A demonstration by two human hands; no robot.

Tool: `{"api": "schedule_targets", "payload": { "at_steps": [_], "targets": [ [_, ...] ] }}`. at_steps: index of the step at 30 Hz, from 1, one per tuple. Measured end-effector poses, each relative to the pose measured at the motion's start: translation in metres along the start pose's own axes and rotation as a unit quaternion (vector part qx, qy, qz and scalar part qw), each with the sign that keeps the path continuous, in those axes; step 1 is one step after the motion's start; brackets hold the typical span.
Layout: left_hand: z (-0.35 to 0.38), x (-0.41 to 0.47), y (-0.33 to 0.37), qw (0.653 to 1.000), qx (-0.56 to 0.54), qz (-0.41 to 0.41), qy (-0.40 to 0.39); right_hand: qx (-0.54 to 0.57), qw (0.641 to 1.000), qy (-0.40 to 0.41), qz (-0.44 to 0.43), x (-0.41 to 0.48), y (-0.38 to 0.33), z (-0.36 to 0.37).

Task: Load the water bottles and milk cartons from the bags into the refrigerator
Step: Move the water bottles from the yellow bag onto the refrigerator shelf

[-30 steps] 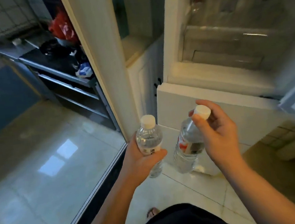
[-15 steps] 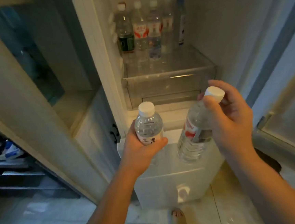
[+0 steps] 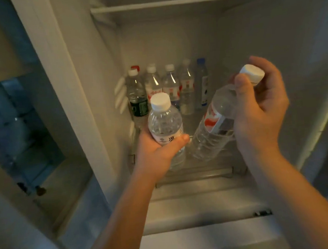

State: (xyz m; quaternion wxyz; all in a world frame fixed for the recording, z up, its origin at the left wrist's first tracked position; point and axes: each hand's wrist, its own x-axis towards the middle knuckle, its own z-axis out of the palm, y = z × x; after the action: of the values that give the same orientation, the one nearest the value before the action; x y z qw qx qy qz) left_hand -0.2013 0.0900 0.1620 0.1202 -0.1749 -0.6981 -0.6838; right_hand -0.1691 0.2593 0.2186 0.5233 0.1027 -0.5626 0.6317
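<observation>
While the left hand [image 3: 157,150] curls round an upright clear plastic white-capped water bottle [image 3: 165,122] and the right hand [image 3: 261,115] grips a tilted clear red-labelled bottle [image 3: 211,134] by its neck, both hang above the transparent shelf [image 3: 193,174] of the open white refrigerator [image 3: 250,37], before a row of standing bottles [image 3: 171,88].

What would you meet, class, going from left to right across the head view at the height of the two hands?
Bluish glass panel → white upright panel → left hand gripping the upright bottle → tilted bottle → right hand holding it.
</observation>
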Motion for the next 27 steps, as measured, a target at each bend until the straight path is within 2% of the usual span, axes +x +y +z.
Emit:
{"api": "schedule_targets", "payload": {
  "at_steps": [8, 17, 23, 27],
  "targets": [
    [0.036, 0.080, -0.027, 1.000, -0.020, 0.019, 0.015, -0.004, 1.000, -0.015, 0.020, 0.054, 0.067, 0.019],
    [0.081, 0.138, -0.053, 0.997, -0.013, -0.027, -0.074, -0.059, 0.992, -0.055, 0.093, 0.088, 0.134, 0.012],
    [0.093, 0.150, -0.060, 0.990, -0.011, -0.044, -0.132, -0.089, 0.985, -0.094, 0.117, 0.097, 0.147, 0.002],
    [0.088, 0.150, -0.071, 0.989, -0.045, -0.068, -0.124, -0.097, 0.976, -0.106, 0.166, 0.085, 0.157, -0.007]
  ]
}}
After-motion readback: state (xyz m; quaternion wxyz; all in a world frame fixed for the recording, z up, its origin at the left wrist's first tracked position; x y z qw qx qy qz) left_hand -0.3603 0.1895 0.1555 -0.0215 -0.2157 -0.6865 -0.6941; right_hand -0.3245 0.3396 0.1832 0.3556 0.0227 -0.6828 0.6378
